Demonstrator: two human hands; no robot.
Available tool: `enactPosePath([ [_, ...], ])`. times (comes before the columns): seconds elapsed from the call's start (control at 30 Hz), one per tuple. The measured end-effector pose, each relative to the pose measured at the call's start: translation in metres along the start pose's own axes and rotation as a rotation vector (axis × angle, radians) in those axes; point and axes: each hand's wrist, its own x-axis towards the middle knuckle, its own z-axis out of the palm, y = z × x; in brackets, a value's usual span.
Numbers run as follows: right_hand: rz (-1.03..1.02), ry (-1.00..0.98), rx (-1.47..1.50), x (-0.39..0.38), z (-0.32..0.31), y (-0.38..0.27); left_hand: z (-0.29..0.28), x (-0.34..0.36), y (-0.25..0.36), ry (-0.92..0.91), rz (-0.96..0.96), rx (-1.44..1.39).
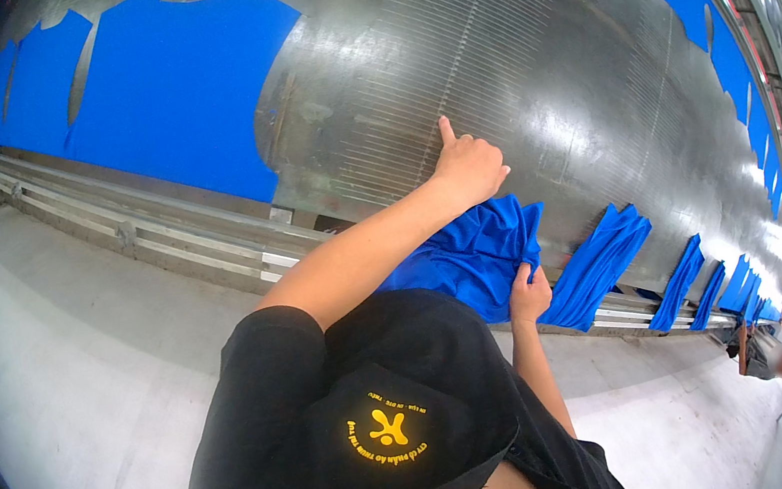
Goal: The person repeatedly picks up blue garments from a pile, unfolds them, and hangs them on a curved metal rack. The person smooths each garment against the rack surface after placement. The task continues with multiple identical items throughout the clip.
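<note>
My left hand [473, 169] is over the long grey metal table [547, 69], one finger stretched toward a seam of fine ruled lines and the thumb out to the side. Nothing is in it. Lower down, by the table's near edge, my right hand [528, 297] grips the side of a bunched blue fabric piece [478, 252]. That cloth lies crumpled below my left forearm, which hides part of it. Just right of my right hand, a second blue fabric piece [602, 269] hangs folded over the edge.
Flat blue fabric panels [177, 94] lie on the table to the left, and more blue pieces [712, 24] line its far side. Further blue cloths [681, 287] drape over the near edge at right. A metal rail [122, 234] runs along the table above a pale floor [69, 323].
</note>
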Motion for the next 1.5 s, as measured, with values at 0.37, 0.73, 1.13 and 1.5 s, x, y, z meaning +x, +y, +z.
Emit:
enactPosePath([
  [0.37, -0.025, 0.021, -0.002, -0.004, 0.001, -0.005, -0.002, 0.008, -0.008, 0.044, -0.016, -0.015],
  [0.73, -0.003, 0.005, -0.013, -0.001, 0.001, -0.002, 0.000, 0.020, -0.005, 0.081, -0.025, -0.045],
  [1.13, -0.025, 0.026, -0.012, 0.001, 0.002, 0.003, -0.003, 0.034, -0.006, 0.092, -0.014, -0.039],
  [1.5, 0.004, -0.006, -0.043, 0.002, 0.001, 0.002, -0.006, 0.042, -0.003, 0.082, -0.039, -0.072],
])
